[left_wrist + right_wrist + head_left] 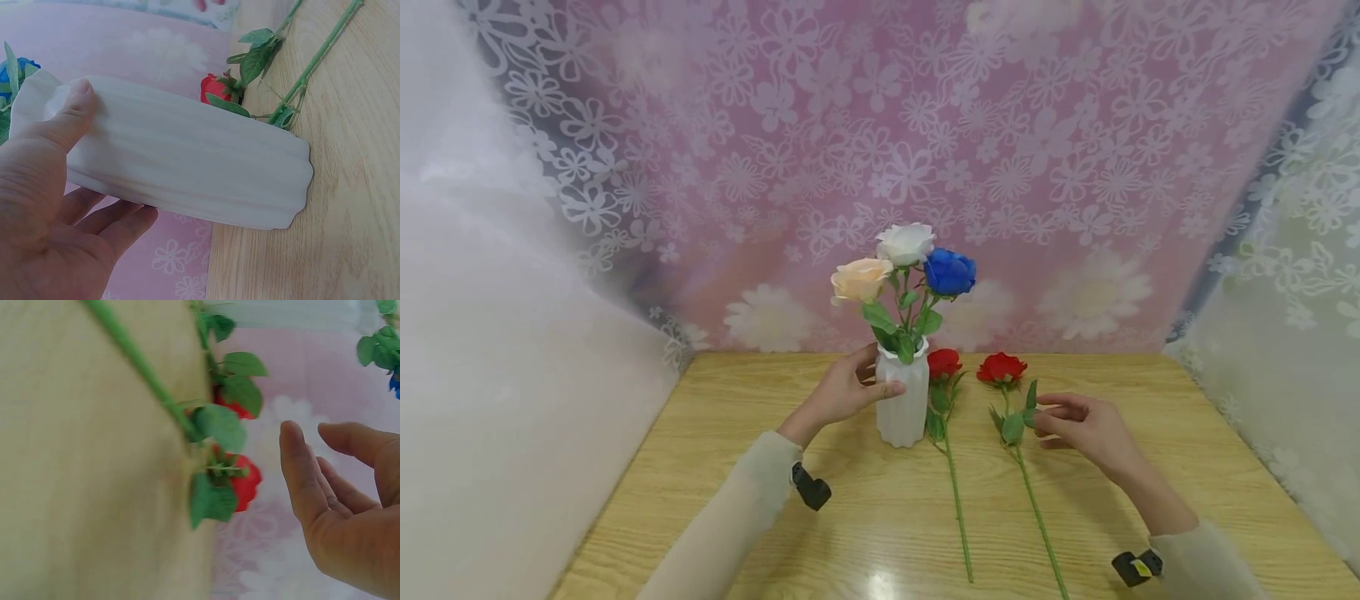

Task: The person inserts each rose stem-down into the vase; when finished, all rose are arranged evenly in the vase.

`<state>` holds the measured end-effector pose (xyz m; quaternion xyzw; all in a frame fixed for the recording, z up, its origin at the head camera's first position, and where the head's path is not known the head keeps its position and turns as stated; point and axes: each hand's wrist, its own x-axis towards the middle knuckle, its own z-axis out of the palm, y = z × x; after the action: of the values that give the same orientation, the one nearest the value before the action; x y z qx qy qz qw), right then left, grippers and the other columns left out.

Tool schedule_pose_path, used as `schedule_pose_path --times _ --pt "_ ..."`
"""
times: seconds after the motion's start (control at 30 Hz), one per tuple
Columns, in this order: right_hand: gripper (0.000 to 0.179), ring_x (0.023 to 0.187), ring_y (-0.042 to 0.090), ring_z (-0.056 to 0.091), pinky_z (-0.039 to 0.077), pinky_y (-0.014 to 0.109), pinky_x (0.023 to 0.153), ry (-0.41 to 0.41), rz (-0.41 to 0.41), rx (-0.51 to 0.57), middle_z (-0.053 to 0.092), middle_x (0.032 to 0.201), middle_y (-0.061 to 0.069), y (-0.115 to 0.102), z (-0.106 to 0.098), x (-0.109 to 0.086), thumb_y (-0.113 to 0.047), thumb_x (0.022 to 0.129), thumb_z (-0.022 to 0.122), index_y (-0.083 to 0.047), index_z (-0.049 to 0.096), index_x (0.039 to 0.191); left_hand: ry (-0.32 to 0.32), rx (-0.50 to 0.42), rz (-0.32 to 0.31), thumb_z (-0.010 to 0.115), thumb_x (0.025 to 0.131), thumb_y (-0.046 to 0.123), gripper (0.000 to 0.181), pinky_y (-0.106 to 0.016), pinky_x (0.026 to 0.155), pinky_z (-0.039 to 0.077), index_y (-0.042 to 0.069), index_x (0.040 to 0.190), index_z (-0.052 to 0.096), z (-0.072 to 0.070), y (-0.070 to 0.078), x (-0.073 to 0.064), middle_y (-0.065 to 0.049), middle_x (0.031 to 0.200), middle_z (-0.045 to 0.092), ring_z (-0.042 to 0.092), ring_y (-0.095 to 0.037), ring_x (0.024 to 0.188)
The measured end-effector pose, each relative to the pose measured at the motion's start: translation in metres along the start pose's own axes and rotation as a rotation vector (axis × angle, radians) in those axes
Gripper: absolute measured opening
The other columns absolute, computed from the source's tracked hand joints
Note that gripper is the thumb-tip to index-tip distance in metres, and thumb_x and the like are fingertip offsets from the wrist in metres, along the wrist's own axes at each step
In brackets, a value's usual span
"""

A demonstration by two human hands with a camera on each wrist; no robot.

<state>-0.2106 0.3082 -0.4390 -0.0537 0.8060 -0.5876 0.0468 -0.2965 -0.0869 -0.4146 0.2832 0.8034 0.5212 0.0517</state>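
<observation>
My left hand (844,387) grips a white fluted vase (901,408), thumb across its front and the other fingers behind its side. The vase stands upright on the table in the head view. Out of its mouth rise a white rose (906,243), a peach rose (861,280) and a blue rose (951,272). One red rose (943,363) lies just right of the vase. Farther right lies a second red rose (1002,368), its leaves near my right hand (1088,431). In the right wrist view, thumb and fingers are parted with nothing between them.
The wood-grain table (737,533) runs back to a pink flowered curtain (880,167). White sheeting (497,333) hangs at the left, and a pale flowered sheet (1285,400) at the right. Both loose stems point toward the table's front.
</observation>
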Motion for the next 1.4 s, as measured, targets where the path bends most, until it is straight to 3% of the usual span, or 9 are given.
schedule_pose_path --times 0.13,0.3,0.53,0.87,1.07,1.4 --pt "0.061 0.097 0.027 0.078 0.067 0.046 0.085 -0.034 0.058 0.006 0.075 0.117 0.024 0.018 0.000 -0.007 -0.016 0.102 0.072 0.015 0.046 0.149 -0.003 0.004 0.001 0.082 0.095 0.028 0.073 -0.046 0.115 0.053 0.024 0.159 0.048 0.001 0.000 0.001 -0.002 0.161 0.051 0.058 -0.028 0.142" --pt "0.059 0.094 0.028 0.079 0.068 0.043 0.083 -0.063 0.123 -0.011 0.075 0.115 0.024 0.036 0.004 -0.015 -0.013 0.102 0.071 0.017 0.046 0.147 -0.002 0.004 0.013 0.082 0.095 0.027 0.075 -0.046 0.112 0.055 0.025 0.161 0.046 0.001 -0.002 0.002 -0.002 0.161 0.051 0.059 -0.029 0.141" --pt "0.057 0.089 0.024 0.079 0.068 0.039 0.077 -0.080 0.123 -0.059 0.075 0.113 0.024 0.049 0.009 -0.018 -0.014 0.101 0.073 0.018 0.051 0.143 -0.001 -0.004 0.020 0.082 0.095 0.027 0.075 -0.046 0.113 0.054 0.026 0.161 0.046 0.002 -0.003 0.002 -0.002 0.162 0.050 0.059 -0.029 0.141" --pt "0.058 0.088 0.027 0.079 0.068 0.039 0.077 -0.126 0.156 -0.035 0.073 0.116 0.024 0.049 0.013 -0.019 -0.010 0.101 0.072 0.022 0.048 0.143 0.004 0.002 0.016 0.082 0.095 0.026 0.074 -0.053 0.116 0.051 0.022 0.160 0.047 0.000 -0.001 0.003 -0.004 0.159 0.053 0.058 -0.030 0.142" --pt "0.057 0.088 0.024 0.076 0.068 0.037 0.074 -0.144 0.152 -0.088 0.069 0.114 0.024 0.046 0.018 -0.017 -0.007 0.097 0.075 0.021 0.052 0.141 -0.002 0.001 0.013 0.082 0.095 0.028 0.073 -0.048 0.115 0.052 0.022 0.159 0.048 -0.001 -0.002 0.002 -0.003 0.158 0.054 0.058 -0.028 0.142" --pt "0.062 0.065 0.022 0.072 0.065 0.033 0.061 -0.182 0.093 -0.216 0.062 0.087 0.011 0.043 0.032 -0.012 -0.011 0.089 0.084 0.018 0.056 0.136 0.002 -0.003 -0.001 0.082 0.095 0.029 0.074 -0.045 0.114 0.053 0.024 0.160 0.047 -0.001 -0.002 -0.001 -0.002 0.158 0.054 0.058 -0.028 0.141"
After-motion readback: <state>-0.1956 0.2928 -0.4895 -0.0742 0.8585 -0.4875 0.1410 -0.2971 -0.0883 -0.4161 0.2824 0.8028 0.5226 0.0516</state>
